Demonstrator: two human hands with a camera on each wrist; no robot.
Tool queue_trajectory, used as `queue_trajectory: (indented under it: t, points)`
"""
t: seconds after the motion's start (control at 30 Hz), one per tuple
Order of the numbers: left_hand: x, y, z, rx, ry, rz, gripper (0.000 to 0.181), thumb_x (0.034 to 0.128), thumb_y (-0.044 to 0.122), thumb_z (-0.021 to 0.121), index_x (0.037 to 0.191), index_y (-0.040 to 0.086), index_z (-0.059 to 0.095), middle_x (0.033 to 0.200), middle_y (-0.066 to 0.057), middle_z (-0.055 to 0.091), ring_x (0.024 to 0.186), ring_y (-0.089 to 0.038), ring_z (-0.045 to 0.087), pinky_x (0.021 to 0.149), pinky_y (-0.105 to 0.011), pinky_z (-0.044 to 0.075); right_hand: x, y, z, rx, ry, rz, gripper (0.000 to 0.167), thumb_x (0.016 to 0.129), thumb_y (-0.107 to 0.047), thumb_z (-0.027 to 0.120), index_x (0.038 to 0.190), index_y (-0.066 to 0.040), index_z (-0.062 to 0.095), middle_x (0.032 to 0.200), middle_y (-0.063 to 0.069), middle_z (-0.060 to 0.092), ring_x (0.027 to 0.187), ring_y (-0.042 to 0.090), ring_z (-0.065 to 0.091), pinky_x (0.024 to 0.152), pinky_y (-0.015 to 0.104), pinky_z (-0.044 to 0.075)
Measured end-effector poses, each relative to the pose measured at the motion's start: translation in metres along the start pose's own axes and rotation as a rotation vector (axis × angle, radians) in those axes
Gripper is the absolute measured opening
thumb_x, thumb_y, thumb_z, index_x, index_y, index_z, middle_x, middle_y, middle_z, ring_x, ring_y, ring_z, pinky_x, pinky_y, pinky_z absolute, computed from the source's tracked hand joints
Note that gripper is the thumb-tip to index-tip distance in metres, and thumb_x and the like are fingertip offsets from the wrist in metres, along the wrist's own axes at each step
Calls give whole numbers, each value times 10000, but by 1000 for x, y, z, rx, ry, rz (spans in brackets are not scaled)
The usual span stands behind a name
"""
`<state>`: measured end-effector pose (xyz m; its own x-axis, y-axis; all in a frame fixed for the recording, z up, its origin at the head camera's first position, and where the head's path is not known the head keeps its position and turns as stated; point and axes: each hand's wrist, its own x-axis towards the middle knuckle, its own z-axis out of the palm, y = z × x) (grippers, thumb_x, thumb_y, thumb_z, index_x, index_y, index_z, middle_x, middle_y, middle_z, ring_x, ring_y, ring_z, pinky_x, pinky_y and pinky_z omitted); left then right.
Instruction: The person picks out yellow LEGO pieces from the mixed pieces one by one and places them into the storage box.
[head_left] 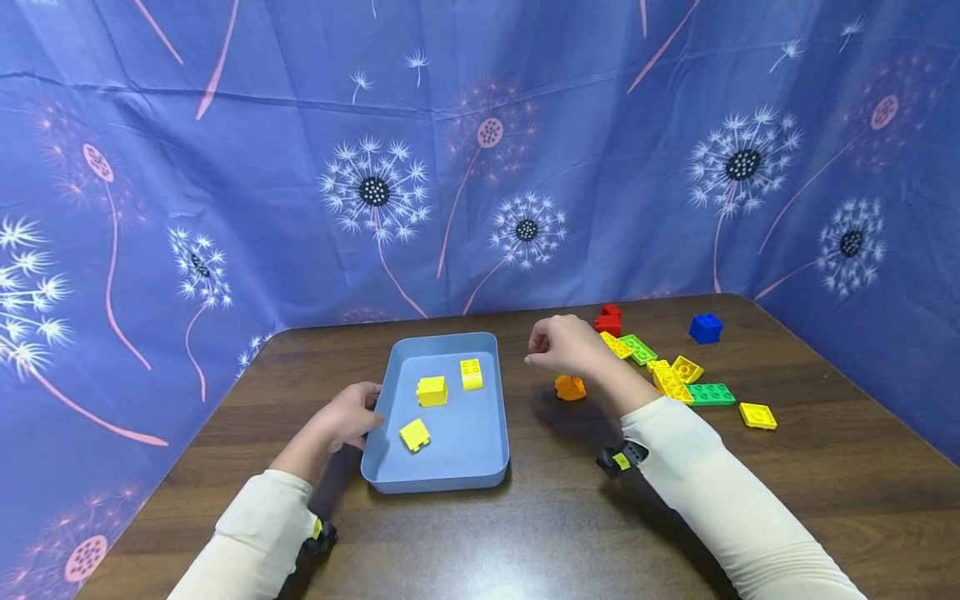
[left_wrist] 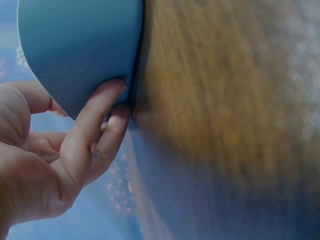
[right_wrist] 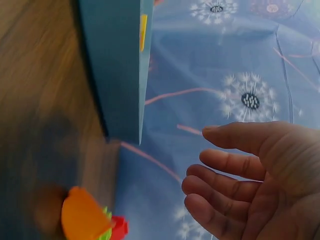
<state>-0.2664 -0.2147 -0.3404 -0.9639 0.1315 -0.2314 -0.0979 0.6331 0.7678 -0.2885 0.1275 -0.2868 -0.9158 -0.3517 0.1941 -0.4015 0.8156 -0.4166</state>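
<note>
A shallow blue-grey tray (head_left: 468,442) lies on the table, holding three yellow toy bricks (head_left: 432,391). My left hand (head_left: 348,417) grips the tray's left side; in the left wrist view, fingertips (left_wrist: 112,90) press its outer wall (left_wrist: 85,40) and the thumb side lies behind the rim. Just right of the tray, my right hand (head_left: 566,342) hovers above the table with nothing in it. Its fingers (right_wrist: 225,187) are loosely bent and apart from the thumb. Nearest below it is an orange toy piece (head_left: 570,388), also seen in the right wrist view.
Right of the right hand lie several yellow bricks (head_left: 672,385), green plates (head_left: 711,394), red bricks (head_left: 608,321) and a blue brick (head_left: 706,328). One yellow plate (head_left: 757,416) lies nearer the right side. Behind the wooden table (head_left: 420,542) hangs a blue dandelion-print cloth (head_left: 450,250).
</note>
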Motion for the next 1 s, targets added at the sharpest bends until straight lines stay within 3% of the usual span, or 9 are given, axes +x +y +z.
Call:
queue_trajectory:
  t: [0.17, 0.37, 0.67, 0.87, 1.0]
  points:
    - [-1, 0, 0, 4, 2, 5, 581, 836, -90, 536, 1394, -128, 379, 1226, -303, 538, 957, -371, 645, 609, -459, 598, -8, 19, -4, -14, 15, 8, 150, 820, -190, 767, 850, -67, 685, 776, 24, 651, 691, 196, 572, 608, 319, 520]
    - [-1, -2, -2, 10, 5, 8, 593, 824, -83, 537, 1395, -124, 380, 1225, -297, 535, 954, -352, 642, 608, -463, 597, 2, 44, -6, -73, 54, 69, 244, 842, -192, 743, 982, -2, 678, 974, 137, 687, 896, 303, 619, 799, 458, 534]
    - [1, -3, -1, -10, 14, 12, 599, 814, -93, 551, 1392, -115, 393, 1204, -287, 542, 933, -345, 645, 604, -465, 596, 23, 76, -9, -63, 0, 211, 158, 882, -185, 688, 951, -46, 657, 895, 99, 664, 707, 232, 611, 601, 368, 513]
    - [2, -2, -2, -17, 6, 13, 603, 822, -84, 548, 1403, -101, 388, 1215, -280, 541, 958, -341, 636, 612, -472, 596, 33, 86, -7, -72, -14, 239, 177, 890, -178, 682, 983, -30, 657, 940, 128, 666, 753, 257, 607, 655, 404, 528]
    - [2, -4, -1, -22, 9, 10, 603, 824, -89, 549, 1404, -98, 387, 1209, -271, 545, 952, -329, 635, 608, -468, 596, 40, 91, -1, -63, -30, 217, 186, 877, -152, 686, 990, -7, 657, 961, 149, 664, 818, 293, 602, 732, 438, 538]
